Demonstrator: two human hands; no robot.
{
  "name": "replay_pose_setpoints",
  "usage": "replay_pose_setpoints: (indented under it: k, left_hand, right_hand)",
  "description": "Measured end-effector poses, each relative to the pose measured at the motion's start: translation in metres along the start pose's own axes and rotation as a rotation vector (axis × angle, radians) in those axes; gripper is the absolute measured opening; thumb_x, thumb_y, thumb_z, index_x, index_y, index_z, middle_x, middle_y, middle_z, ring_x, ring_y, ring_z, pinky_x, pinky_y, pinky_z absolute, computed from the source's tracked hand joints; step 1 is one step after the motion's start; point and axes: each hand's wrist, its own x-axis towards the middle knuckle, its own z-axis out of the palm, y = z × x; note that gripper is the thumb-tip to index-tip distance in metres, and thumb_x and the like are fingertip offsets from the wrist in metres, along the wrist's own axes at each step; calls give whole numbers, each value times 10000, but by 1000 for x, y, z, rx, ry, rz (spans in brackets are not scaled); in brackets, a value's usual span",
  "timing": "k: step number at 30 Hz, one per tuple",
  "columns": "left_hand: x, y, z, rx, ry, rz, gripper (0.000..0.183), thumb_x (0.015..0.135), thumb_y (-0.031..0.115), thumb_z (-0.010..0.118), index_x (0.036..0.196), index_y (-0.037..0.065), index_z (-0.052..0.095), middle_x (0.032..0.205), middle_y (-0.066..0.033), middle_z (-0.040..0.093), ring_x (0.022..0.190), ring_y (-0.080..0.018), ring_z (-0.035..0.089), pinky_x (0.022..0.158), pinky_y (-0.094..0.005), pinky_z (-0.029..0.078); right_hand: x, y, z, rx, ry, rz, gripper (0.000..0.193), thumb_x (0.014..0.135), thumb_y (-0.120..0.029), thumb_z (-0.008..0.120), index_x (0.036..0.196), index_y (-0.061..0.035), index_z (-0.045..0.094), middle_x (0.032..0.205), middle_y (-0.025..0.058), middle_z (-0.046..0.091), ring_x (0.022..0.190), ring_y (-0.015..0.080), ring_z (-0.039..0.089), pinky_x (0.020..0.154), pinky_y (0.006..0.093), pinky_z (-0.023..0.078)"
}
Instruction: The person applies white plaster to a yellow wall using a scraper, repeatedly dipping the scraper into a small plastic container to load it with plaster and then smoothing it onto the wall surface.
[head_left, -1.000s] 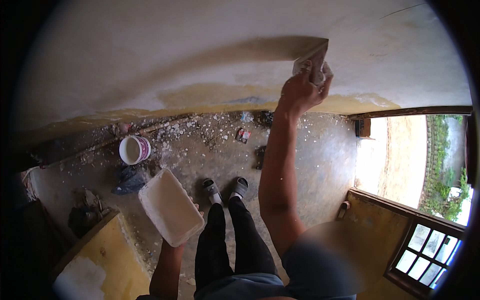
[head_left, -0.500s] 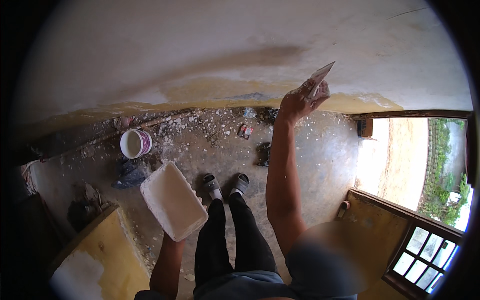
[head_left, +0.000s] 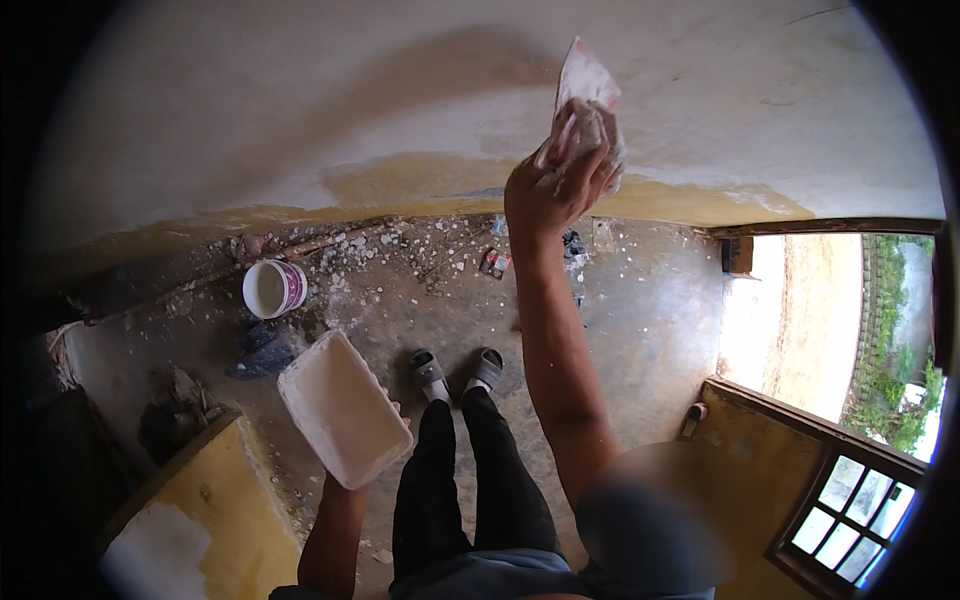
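Observation:
My left hand (head_left: pixel 402 411) holds a white rectangular plastic tray (head_left: pixel 345 408) from beneath; most of the hand is hidden, with fingertips showing at the right rim. Pale putty coats the inside of the tray. My right hand (head_left: pixel 578 165), smeared with putty, is closed around a putty scraper (head_left: pixel 587 80). The flat blade points up by the wall (head_left: pixel 300 110), which is grey-white with yellow patches low down. Whether its edge touches the wall I cannot tell.
On the floor at the left stand a white bucket (head_left: pixel 272 289) and a dark plastic bag (head_left: pixel 262 350). White crumbs and a small red packet (head_left: pixel 494 263) lie along the wall's foot. A low yellow wall (head_left: pixel 225 490) rises at lower left. An open doorway (head_left: pixel 800 310) is at the right.
My right hand with the scraper has moved left and up along the wall, and the blade has turned more upright. The tray in my left hand has barely shifted.

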Motion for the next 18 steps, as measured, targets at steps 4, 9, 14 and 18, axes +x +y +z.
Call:
replay_pose_setpoints:
  k: [4,9,14,18]
  left_hand:
    - [6,-9,2,101,-20,-15,588,926,479,462,1386,122,381,1300,-153,501,1164,-374,512,988,-598,372]
    - [4,-6,18,-22,-44,-17,608,899,481,505,1380,132,378,1288,-158,473,1109,-357,511,955,-544,411]
    - [4,-9,10,-9,5,-51,616,898,479,512,1392,139,367,1303,-158,466,1114,-359,508,959,-543,410]
    - [4,-5,-1,51,-12,-21,631,895,474,527,1404,144,355,1338,-162,448,1153,-362,489,968,-548,406]
  right_hand:
    - [-19,19,21,-292,-154,-134,449,755,-112,631,1198,-106,564,1195,230,536,1134,451,465,929,539,363]
    - [-62,48,-11,370,-145,678,287,921,-55,469,1200,-22,527,1072,161,539,997,239,518,762,383,469]
    - [-9,76,-12,227,-31,670,296,973,-177,457,1183,27,500,984,120,542,897,197,507,802,333,437]
    - [-42,31,-9,459,-226,572,283,935,-131,526,1155,44,499,1013,143,559,962,233,505,858,373,416]
